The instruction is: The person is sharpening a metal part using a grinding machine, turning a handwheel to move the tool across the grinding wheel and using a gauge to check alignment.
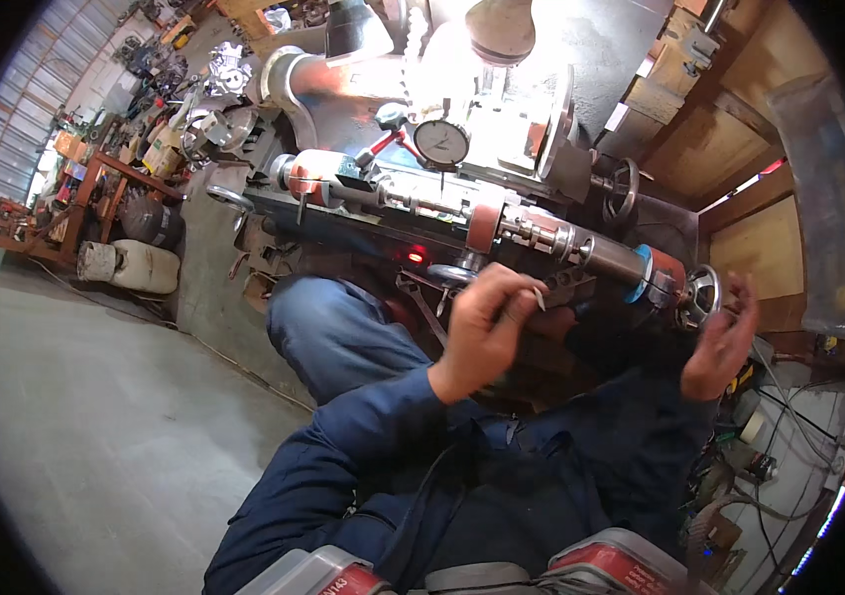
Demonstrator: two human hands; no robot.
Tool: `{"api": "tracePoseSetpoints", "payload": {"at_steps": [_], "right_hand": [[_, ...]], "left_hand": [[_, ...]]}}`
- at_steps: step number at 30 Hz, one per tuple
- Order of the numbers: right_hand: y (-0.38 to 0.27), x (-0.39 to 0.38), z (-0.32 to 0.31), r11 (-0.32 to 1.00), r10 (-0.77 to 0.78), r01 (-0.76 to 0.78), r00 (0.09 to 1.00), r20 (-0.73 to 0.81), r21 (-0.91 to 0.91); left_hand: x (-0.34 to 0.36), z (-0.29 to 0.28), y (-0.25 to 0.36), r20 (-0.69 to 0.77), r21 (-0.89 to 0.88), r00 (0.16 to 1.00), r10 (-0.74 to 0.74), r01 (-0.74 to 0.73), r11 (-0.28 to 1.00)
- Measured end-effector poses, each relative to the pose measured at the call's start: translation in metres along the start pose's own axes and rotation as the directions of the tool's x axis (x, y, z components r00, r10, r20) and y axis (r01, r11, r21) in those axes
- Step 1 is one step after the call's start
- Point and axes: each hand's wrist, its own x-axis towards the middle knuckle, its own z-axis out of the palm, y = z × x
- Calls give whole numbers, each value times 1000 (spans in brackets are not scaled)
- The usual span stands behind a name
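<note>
My left hand (490, 319) is raised in front of the machine, thumb and fingers pinched on a small whitish pointed stick (541, 298); its kind is too small to tell. My right hand (723, 342) is at the machine's right end, fingers stretched and apart beside the spoked handwheel (705, 296). Whether it touches the rim I cannot tell. Between two orange-red supports runs a steel shaft (422, 198) with stepped sections. A round dial gauge (440, 143) on a red-and-black holder stands over the shaft, its stem pointing down.
A bright lamp (502, 32) hangs over the machine. Another handwheel (621, 190) is behind at the right, and a horizontal one (452, 274) at the front. A small red light (416, 257) glows on the front. White jugs (133, 266) lie on the floor at left.
</note>
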Motion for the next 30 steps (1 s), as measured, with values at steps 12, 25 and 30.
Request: {"api": "tracePoseSetpoints", "payload": {"at_steps": [12, 25, 30], "right_hand": [[120, 8, -4, 960, 154, -144, 988, 27, -240], [100, 66, 5, 984, 145, -172, 927, -346, -47], [114, 88, 23, 946, 314, -319, 873, -374, 50]], "left_hand": [[-21, 24, -18, 182, 55, 981, 63, -75, 996], [-34, 39, -30, 442, 145, 888, 131, -215, 966], [-31, 37, -32, 402, 154, 910, 99, -173, 973]]}}
